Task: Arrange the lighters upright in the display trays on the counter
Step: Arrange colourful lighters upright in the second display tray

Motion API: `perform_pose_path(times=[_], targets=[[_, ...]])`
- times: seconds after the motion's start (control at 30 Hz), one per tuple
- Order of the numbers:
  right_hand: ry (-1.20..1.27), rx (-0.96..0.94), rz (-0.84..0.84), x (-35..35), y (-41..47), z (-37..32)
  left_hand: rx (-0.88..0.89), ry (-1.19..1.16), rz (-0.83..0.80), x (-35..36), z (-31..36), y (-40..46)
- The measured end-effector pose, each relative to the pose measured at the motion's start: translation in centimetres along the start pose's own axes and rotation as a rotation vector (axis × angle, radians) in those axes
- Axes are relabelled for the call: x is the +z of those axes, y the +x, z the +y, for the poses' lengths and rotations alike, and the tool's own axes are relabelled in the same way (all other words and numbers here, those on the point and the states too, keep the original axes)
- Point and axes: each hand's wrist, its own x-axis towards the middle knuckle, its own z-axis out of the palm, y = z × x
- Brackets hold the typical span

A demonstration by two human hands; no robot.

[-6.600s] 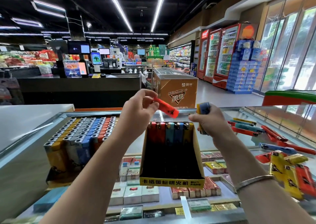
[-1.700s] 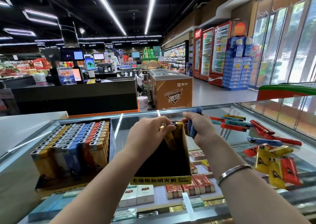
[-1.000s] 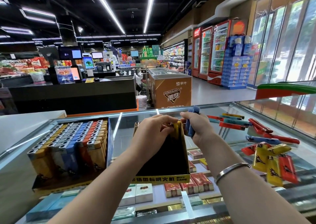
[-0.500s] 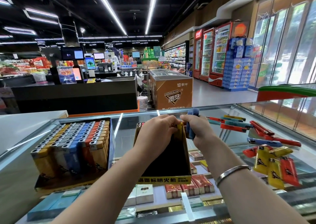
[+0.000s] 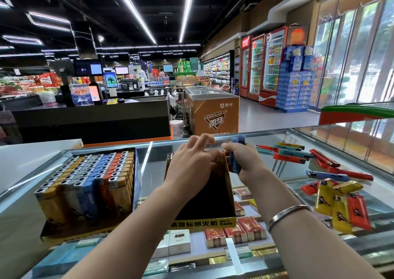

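A yellow-rimmed display tray (image 5: pixel 203 223) with a dark inside stands in the middle of the glass counter (image 5: pixel 245 178). My left hand (image 5: pixel 191 163) reaches into its far end, fingers spread over the lighters there, which it hides. My right hand (image 5: pixel 245 161) hovers at the tray's far right corner and grips two blue lighters (image 5: pixel 237 157) upright. A full tray of upright lighters (image 5: pixel 91 182) in yellow, grey, blue and orange stands to the left. Loose lighters (image 5: pixel 339 202) in red, yellow and blue lie scattered on the glass to the right.
Cigarette packs (image 5: pixel 234 231) lie under the glass below the trays. A white countertop (image 5: pixel 25 157) adjoins on the left. Beyond the counter are a black checkout desk (image 5: pixel 93 118), an orange chest freezer (image 5: pixel 213 112) and drink fridges (image 5: pixel 264 65).
My left hand, which carried an orange lighter above the tray, has gone down into its far end. Over the last half second its fingers have lifted and spread. My right hand stays beside it.
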Motion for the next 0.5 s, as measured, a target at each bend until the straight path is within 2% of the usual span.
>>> perform_pose_path(times=[0.1, 0.2, 0.3, 0.37, 0.5], targets=[[0.078, -0.018, 0.047, -0.1, -0.1, -0.3, -0.056, -0.107, -0.053, 0.2, -0.4, -0.2], [0.272, -0.070, 0.042, -0.3, -0.3, -1.0, -0.059, -0.130, -0.116, 0.3, -0.9, -0.8], [0.528, -0.082, -0.128, -0.5, -1.3, -1.9, -0.085, -0.174, -0.142, -0.2, -0.8, -1.2], [0.635, -0.071, -0.284, -0.4, -2.1, -2.2, -0.181, -0.338, -0.085, -0.8, -0.6, -1.2], [0.626, -0.150, -0.468, 0.2, -2.8, -2.4, -0.315, -0.717, 0.065, -2.2, 0.5, -0.7]])
